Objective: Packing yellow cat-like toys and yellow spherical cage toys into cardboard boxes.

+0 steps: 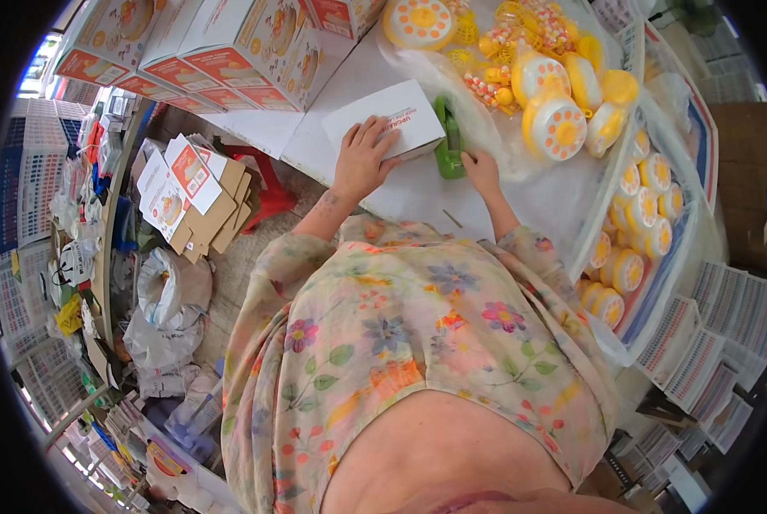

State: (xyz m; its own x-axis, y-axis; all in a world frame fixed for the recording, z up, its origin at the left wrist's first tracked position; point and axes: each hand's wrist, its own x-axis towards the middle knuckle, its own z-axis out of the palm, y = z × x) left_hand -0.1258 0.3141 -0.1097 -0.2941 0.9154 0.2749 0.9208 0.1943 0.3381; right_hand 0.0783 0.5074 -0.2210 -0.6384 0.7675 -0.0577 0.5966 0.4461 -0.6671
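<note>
A white carton (389, 122) with red print lies on the white table in front of me. My left hand (364, 160) rests on its near left part, the fingers spread across the top. At the carton's right end stands a green tape dispenser (449, 141), close against it. My right hand (483, 170) has its fingers closed at the dispenser's near right edge; part of the grip is hidden. A thin brownish strip (453, 218) lies on the table near my body.
Printed cartons (246, 51) are stacked at the far left. Yellow-and-white round items (555, 124) crowd the far right, with more in a tray (627, 231). Flattened cartons (191, 193) lie on a red stool (269, 193) at left. Plastic bags (171, 300) sit below.
</note>
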